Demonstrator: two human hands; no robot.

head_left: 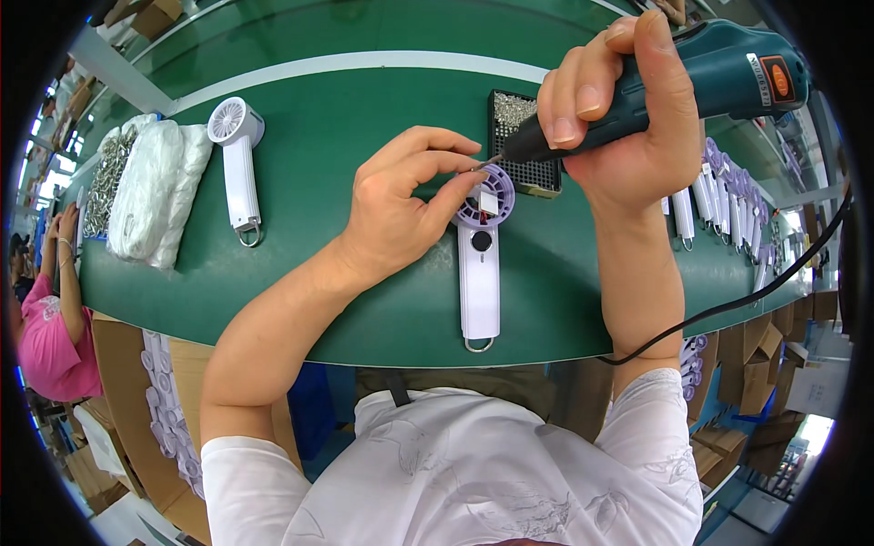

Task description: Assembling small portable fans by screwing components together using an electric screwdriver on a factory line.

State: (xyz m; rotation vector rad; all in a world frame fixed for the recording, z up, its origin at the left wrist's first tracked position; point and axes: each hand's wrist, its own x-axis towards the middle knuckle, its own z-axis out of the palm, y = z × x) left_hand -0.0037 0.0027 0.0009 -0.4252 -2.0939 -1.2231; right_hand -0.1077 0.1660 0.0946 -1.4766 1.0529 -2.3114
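My right hand (651, 114) is wrapped round a dark teal electric screwdriver (724, 77), its bit pointing left and slightly down. The fingertips of my left hand (396, 196) are pinched together at the tip of the bit; whatever lies between them is too small to make out. Right below them lies a white handheld fan (479, 282) with a lilac round head, a black button and a metal loop at its lower end. The open head shows a white part and red wires. Part of its rim is hidden by my left fingers.
Behind the fan, a black tray (533, 175) holds small metal screws. Another white fan (240, 173) lies left, beside plastic bags (150, 196) and metal loops (107, 164). More fans (728, 205) line the right side. The screwdriver's cable (765, 289) hangs right. A person in pink (59, 350) works far left.
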